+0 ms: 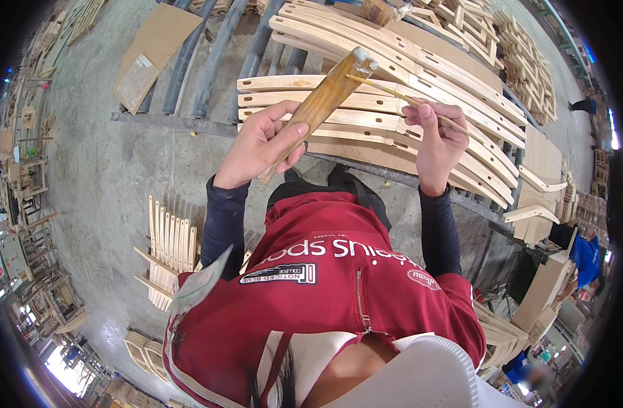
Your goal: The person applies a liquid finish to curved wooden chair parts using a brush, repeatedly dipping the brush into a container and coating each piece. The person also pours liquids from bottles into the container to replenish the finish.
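Note:
My left hand [258, 141] is closed around the lower part of a flat, worn wooden paddle [323, 102], which slants up and to the right. Whitish paste [366, 65] clings to its far end. Between the fingers of my right hand [439, 141] is a thin wooden stick [390, 91]. Its tip meets the paddle just below the paste; whether it touches is hard to tell. Beneath both hands lie several long, curved pale wooden slats [366, 121] with oval slots near their ends.
The slats rest on cardboard over a roller conveyor [219, 58]. A brown cardboard sheet [160, 47] lies on its left rollers. Stacked wooden parts [529, 75] stand at the far right. More slats [172, 234] stand on the floor at left. Two angled wooden pieces [532, 214] lie at right.

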